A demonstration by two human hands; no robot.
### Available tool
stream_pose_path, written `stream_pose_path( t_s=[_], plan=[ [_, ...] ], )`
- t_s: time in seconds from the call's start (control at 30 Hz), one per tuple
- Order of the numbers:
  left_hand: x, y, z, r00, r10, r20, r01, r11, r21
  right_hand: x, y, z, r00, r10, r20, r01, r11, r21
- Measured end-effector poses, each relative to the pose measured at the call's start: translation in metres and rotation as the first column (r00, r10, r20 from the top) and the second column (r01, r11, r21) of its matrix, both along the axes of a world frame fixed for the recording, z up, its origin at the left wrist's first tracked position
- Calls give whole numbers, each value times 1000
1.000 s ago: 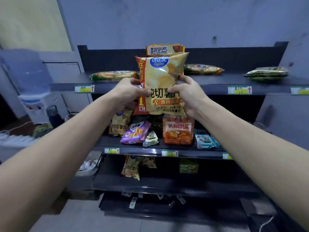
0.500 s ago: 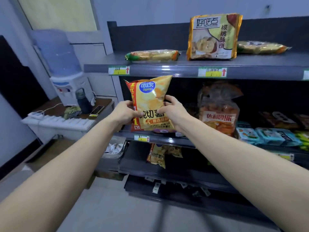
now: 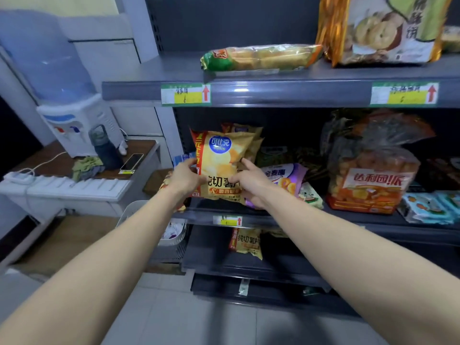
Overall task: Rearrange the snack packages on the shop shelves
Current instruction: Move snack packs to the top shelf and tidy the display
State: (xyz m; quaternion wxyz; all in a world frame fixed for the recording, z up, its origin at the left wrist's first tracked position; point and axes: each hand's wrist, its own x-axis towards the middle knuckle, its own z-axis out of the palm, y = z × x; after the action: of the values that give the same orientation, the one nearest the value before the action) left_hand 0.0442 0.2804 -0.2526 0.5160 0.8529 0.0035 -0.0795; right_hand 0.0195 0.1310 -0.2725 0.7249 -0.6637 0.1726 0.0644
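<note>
A: Where are your hands?

B: Your left hand (image 3: 185,176) grips the left edge of the chip bag (image 3: 220,165), fingers curled round its red side. Your right hand (image 3: 251,181) holds the right edge, forefinger stretched up along the bag and thumb across its front.

A: And the bag itself?

B: Upright, at the left end of the middle shelf (image 3: 311,221), its bottom edge at the shelf's front lip. You can't tell whether it rests there or hangs in your grip.

A: What's right around it?

B: More yellow chip bags (image 3: 249,139) stand just behind it. Beside your right hand lies a purple pack (image 3: 286,176), tilted, with a small pale packet (image 3: 310,195) leaning at its lower corner. Further right stands a clear orange-labelled bag (image 3: 371,170), then blue packs (image 3: 428,207) lying flat.

A: Above and below?

B: On the top shelf (image 3: 286,92) a long green-ended pack (image 3: 258,57) lies flat, beside a tall biscuit bag (image 3: 383,28) standing upright. Two price tags (image 3: 185,93) sit on that shelf's front edge. On the lower shelf (image 3: 249,267) stands another chip bag (image 3: 246,242).

A: Off to the left?

B: A water dispenser (image 3: 64,95) on a brown table (image 3: 59,163), with a dark bottle (image 3: 105,148), a phone (image 3: 132,162) and a crumpled cloth (image 3: 87,166) near it. A white basket (image 3: 171,235) sits under your left forearm.
</note>
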Motion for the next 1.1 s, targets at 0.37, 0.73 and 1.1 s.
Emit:
stream_pose_path(
  t_s=[0.37,0.73,1.1],
  plan=[
    [64,-7,-56,998,-15,-68,16,1000,13,43,-11,-49,996,-20,-92,25,998,60],
    [74,-6,-57,994,-48,-96,53,997,48,45,-11,-52,993,-23,-113,24,1000,8],
    [62,-25,-75,982,-167,-85,169,986,9,30,-31,-46,984,-51,-170,20,983,-183]
  ],
)
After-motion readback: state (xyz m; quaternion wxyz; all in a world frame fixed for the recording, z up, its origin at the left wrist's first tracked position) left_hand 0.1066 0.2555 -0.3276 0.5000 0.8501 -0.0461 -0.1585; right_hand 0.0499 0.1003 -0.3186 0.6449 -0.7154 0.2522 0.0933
